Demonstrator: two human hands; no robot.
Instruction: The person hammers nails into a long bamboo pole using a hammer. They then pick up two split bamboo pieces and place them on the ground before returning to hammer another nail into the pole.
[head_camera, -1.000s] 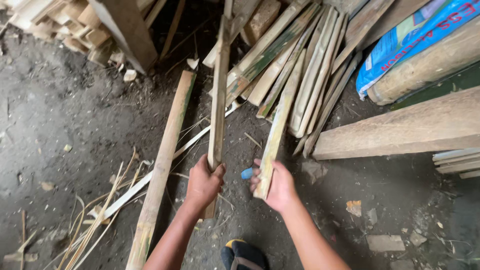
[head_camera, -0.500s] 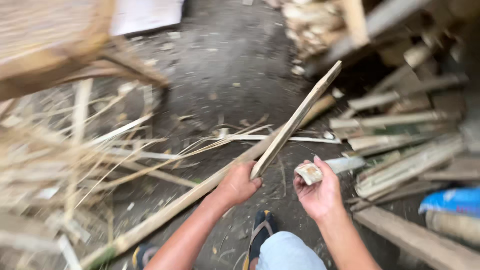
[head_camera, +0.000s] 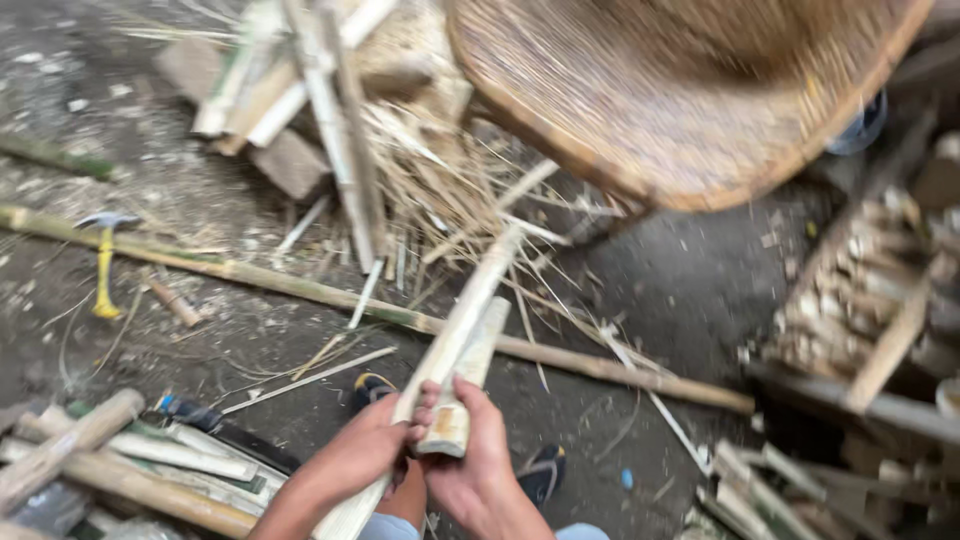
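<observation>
My left hand (head_camera: 362, 452) grips a long split bamboo slat (head_camera: 468, 300) that points up and away from me toward a heap of dry shavings. My right hand (head_camera: 482, 462) is closed on a shorter, pale bamboo piece (head_camera: 474, 362). It lies right alongside the long slat and touches it. Both hands are close together at the bottom centre, just above my knees and my sandalled feet (head_camera: 545, 470).
A large woven basket (head_camera: 690, 100) fills the upper right. A long bamboo pole (head_camera: 250, 272) lies across the dirt floor, and a yellow-handled hammer (head_camera: 103, 275) lies at the left. Cut bamboo is stacked lower left (head_camera: 130, 462), and stacked wood stands at the right (head_camera: 860, 300).
The view has swung round to the basket and shavings. My hands have come together, so the short piece now lies against the long slat.
</observation>
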